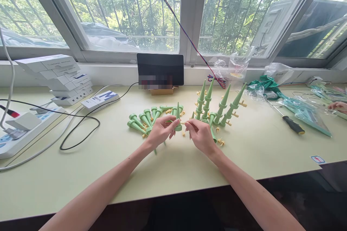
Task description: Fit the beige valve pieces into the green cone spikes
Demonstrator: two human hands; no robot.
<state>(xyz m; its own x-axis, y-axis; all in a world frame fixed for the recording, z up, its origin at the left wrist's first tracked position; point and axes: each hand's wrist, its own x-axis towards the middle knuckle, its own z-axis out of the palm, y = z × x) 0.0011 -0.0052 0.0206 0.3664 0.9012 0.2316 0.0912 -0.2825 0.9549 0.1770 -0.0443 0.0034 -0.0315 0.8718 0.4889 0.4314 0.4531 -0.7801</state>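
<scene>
My left hand (160,130) is closed around a green plastic watering spike (178,114), its tip pointing up. Just to the right, my right hand (202,135) pinches a small yellow valve (183,123) level with the spike's collar; whether the two touch I cannot tell. Beyond my left hand, several loose green spikes (142,118) lie fanned out on the table. Several stacks of green spikes (223,104) stand upright behind my right hand, yellow valves jutting from their sides. More yellow valves (221,142) lie scattered close by.
A dark screen (160,68) leans at the window. White boxes (65,75), a power strip (29,126) and cables occupy the left. On the right lie a screwdriver (292,124) and plastic-bagged items (305,112). Another person's hand (337,106) shows at the right edge.
</scene>
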